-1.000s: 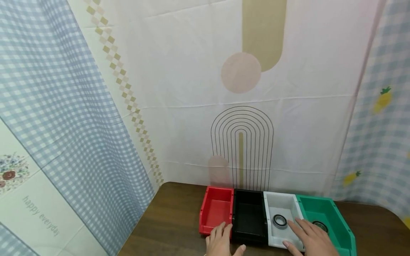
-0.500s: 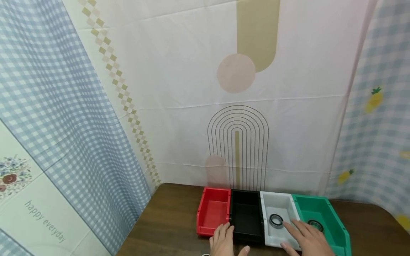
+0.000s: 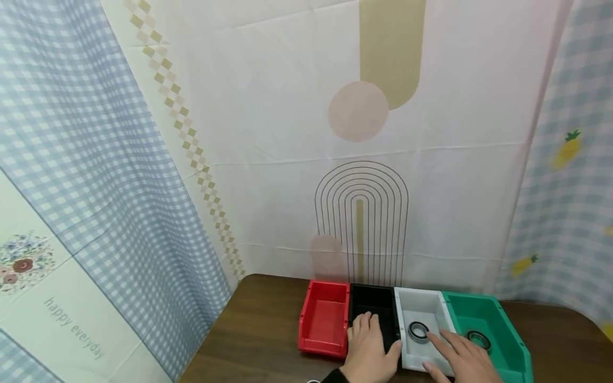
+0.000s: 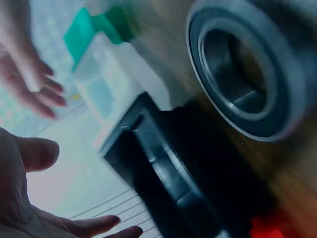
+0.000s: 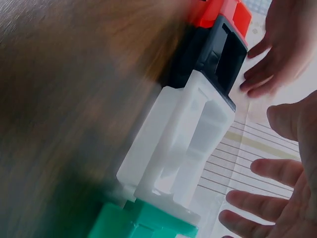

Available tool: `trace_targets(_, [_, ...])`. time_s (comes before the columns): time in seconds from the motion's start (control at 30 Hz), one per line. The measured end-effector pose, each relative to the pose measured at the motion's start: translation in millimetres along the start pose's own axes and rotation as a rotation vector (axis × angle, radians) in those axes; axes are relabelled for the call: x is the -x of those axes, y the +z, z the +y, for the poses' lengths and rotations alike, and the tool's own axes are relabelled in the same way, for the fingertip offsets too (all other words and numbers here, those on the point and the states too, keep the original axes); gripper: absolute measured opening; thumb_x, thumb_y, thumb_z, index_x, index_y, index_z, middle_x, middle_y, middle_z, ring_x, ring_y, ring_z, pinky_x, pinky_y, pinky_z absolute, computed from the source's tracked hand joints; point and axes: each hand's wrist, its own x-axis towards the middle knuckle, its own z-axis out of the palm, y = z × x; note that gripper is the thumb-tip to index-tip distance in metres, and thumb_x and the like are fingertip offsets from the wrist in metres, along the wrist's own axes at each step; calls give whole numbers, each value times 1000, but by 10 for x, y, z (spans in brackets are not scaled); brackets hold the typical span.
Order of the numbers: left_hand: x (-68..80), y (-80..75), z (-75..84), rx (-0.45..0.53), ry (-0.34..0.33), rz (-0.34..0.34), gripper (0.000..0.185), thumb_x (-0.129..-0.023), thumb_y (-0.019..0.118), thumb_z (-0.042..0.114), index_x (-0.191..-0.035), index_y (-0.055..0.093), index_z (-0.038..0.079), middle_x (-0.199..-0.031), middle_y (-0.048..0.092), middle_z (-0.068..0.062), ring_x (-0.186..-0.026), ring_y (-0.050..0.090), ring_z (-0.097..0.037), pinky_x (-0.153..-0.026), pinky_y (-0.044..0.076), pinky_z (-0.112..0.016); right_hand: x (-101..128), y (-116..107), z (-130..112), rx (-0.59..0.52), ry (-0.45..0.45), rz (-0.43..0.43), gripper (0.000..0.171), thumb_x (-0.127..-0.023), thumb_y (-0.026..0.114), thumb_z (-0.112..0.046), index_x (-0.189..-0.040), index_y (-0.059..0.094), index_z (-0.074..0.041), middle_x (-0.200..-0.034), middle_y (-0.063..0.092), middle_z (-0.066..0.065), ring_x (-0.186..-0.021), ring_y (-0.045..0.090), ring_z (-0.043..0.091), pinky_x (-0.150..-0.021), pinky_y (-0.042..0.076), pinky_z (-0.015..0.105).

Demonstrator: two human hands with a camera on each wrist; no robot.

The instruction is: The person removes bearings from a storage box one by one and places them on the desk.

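Note:
My left hand (image 3: 369,346) reaches over the black bin (image 3: 375,299), fingers extended forward and nothing held. My right hand (image 3: 462,359) hovers over the front of the white bin (image 3: 421,309) and the green bin (image 3: 476,314), its fingers spread and loosely bent. One bearing (image 3: 419,332) with a dark ring lies in the white bin, just left of the right fingertips. Another bearing (image 3: 479,339) lies in the green bin, partly behind that hand. In the left wrist view, a large bearing (image 4: 275,64) is close to the camera, in front of the black bin.
A red bin (image 3: 325,322) stands at the left end of the row of bins, on a dark wooden table (image 3: 258,319). Behind the table hangs a white patterned cloth (image 3: 278,202), with blue checked fabric (image 3: 119,175) at the left.
My left hand has moved forward and right, from the front edge of the red and black bins to over the black bin. The right hand stays nearly in place.

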Motion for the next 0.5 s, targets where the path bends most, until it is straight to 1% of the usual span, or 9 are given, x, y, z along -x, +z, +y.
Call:
trace_targets(0.07, [-145, 87, 22, -19, 1, 31, 76, -101, 66, 53, -153, 50, 0, -158, 51, -18, -147, 44, -35, -118, 39, -61, 9, 14, -18, -5, 9, 30, 67, -91, 73, -66, -135, 74, -14, -134, 72, 15, -118, 69, 42, -92, 55, 67])
trace_targets(0.17, [-345, 193, 38, -48, -32, 70, 75, -100, 66, 53, -150, 53, 0, -151, 57, -19, -142, 49, -35, -116, 41, -58, 18, 34, -65, -19, 15, 104, 64, -90, 77, -62, -131, 76, -13, -129, 74, 15, -114, 70, 41, -89, 57, 65])
trace_targets(0.27, [-489, 262, 58, -56, -58, 93, 70, -99, 67, 51, -145, 57, -2, -140, 63, -20, -132, 56, -35, -112, 44, -55, 27, 40, -103, -35, 7, 171, 60, -89, 80, -57, -129, 77, -12, -126, 75, 15, -111, 72, 40, -86, 58, 64])
trace_targets(0.4, [-613, 317, 114, -71, -79, 136, 59, -99, 69, 46, -132, 64, -3, -119, 69, -18, -113, 62, -33, -103, 49, -50, 42, 27, -117, -45, 8, 187, 58, -89, 82, -53, -128, 77, -11, -123, 76, 16, -109, 72, 40, -84, 59, 63])
trace_targets(0.5, [-711, 351, 183, -77, -108, 154, 49, -97, 69, 38, -124, 68, -3, -110, 70, -16, -103, 63, -32, -97, 52, -48, 56, 16, -117, -51, 24, 181, 58, -90, 81, -53, -129, 77, -9, -121, 77, 17, -107, 73, 40, -83, 59, 62])
